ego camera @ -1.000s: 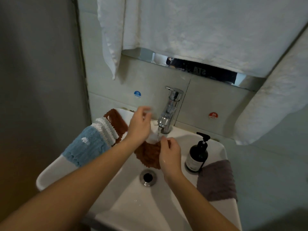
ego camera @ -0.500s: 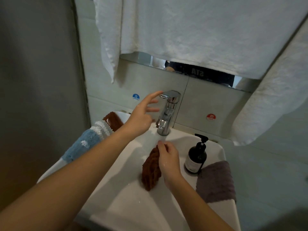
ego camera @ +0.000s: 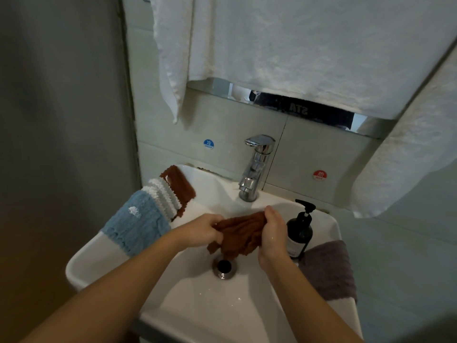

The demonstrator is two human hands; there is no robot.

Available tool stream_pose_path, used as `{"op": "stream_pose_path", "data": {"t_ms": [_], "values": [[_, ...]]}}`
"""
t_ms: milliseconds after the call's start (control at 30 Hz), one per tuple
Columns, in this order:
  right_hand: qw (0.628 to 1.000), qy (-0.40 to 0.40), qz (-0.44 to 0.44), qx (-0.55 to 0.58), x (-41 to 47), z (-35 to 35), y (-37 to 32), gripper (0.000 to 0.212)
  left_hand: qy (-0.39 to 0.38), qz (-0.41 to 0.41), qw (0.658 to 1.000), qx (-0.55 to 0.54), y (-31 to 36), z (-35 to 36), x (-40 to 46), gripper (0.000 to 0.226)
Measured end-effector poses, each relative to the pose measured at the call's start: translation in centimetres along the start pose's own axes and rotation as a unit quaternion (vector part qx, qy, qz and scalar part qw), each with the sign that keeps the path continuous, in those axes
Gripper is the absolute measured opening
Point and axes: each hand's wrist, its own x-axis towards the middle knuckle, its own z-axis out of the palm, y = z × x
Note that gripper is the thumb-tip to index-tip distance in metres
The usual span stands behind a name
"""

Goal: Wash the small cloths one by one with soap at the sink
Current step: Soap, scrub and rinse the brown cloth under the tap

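Both hands grip the brown cloth [ego camera: 241, 232], the left hand [ego camera: 199, 233] bunching one end and the right hand [ego camera: 273, 233] curled round the other, above the drain [ego camera: 224, 266] of the white sink [ego camera: 103, 258]. More cloths (blue, white, brown) [ego camera: 138, 224] drape its left rim; a soap bottle [ego camera: 299, 231] stands right, touching a grey cloth [ego camera: 329, 271].
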Motion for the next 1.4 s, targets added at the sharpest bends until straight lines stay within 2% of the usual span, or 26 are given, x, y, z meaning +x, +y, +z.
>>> {"op": "stream_pose_path", "data": {"t_ms": [67,133,167,233,367,467,533,600,667,733,833,967,1100,1267,1400], "values": [[0.998,0.004,0.032,-0.059,0.7,-0.1,0.7,0.03,0.046,0.005,0.993,-0.11,0.9,0.3,-0.3,0.023],[0.992,-0.028,0.08,-0.09,0.5,0.2,1.6,0.039,0.1,0.009,0.977,-0.188,1.8,1.3,0.1,0.026],[0.99,-0.055,0.091,-0.096,0.3,0.6,2.1,0.041,0.137,0.017,0.976,-0.169,2.1,2.0,0.2,0.027],[0.987,-0.079,0.081,-0.11,-0.4,1.6,2.8,0.037,0.214,0.034,0.974,-0.058,2.3,3.6,0.5,0.034],[0.985,-0.051,0.031,-0.164,-0.8,2.9,3.8,0.027,0.287,0.054,0.955,0.061,1.8,5.4,1.0,0.033],[0.98,-0.054,0.033,-0.187,-0.9,2.8,3.6,0.024,0.268,0.061,0.938,0.212,1.4,5.2,1.5,0.029],[0.978,-0.057,0.035,-0.198,-1.1,2.5,3.1,0.023,0.254,0.056,0.927,0.27,1.3,5.1,1.8,0.022],[0.975,-0.059,0.034,-0.211,-1.1,2.3,3.2,0.023,0.239,0.031,0.946,0.218,1.1,5.1,1.8,0.025],[0.975,-0.066,0.043,-0.21,-1.0,2.1,3.1,0.025,0.243,0.0,0.966,0.083,0.7,4.9,1.7,0.023],[0.981,-0.068,0.072,-0.167,-0.6,1.6,2.5,0.027,0.256,-0.032,0.966,-0.023,0.7,4.6,1.3,0.015],[0.99,-0.07,0.115,-0.047,-0.1,0.3,0.9,0.027,0.241,-0.039,0.958,-0.149,1.2,4.0,0.6,0.026],[0.986,-0.146,0.034,-0.065,-0.8,0.6,1.3,0.024,0.252,0.048,0.955,-0.146,2.2,4.7,0.1,0.018],[0.987,-0.108,0.038,-0.113,-1.9,2.1,2.4,0.028,0.28,0.061,0.954,-0.086,1.9,5.5,0.4,0.025],[0.972,-0.093,-0.021,-0.216,-1.4,2.0,2.5,0.031,0.259,0.068,0.963,0.005,1.8,5.2,0.4,0.035],[0.968,-0.077,-0.025,-0.236,-0.9,1.4,3.2,0.03,0.238,0.033,0.97,-0.022,2.0,5.6,0.5,0.027]]}}
